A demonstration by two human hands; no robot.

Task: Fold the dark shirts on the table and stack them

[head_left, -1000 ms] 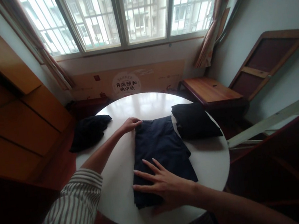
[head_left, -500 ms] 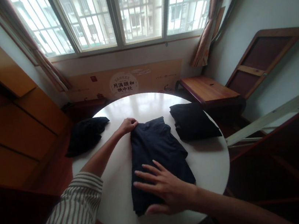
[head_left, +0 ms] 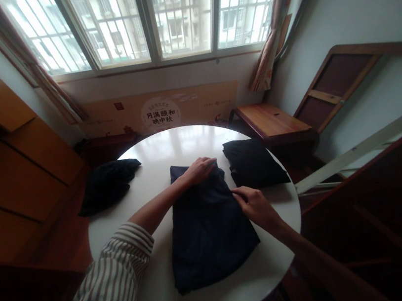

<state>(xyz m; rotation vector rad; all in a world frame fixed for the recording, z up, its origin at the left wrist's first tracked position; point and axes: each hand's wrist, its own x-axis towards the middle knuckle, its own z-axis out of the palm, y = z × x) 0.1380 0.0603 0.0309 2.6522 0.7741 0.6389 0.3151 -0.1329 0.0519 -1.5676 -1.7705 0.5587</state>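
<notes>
A dark navy garment (head_left: 206,229) lies partly folded on the round white table (head_left: 157,266). My left hand (head_left: 200,169) rests on its far edge near the top right corner, fingers curled over the cloth. My right hand (head_left: 254,204) pinches the garment's right edge about halfway down. Both arms reach in from the near side; the left sleeve is striped.
A folded black garment (head_left: 254,169) sits at the table's right rim. A crumpled black pile (head_left: 106,183) hangs over the left rim. A wooden side table (head_left: 274,123) stands at the right, wooden cabinets at the left, and a printed board under the window.
My left hand slid right along the garment's far edge. My right hand lifted off the near part and moved up to the right edge, closing on the cloth.
</notes>
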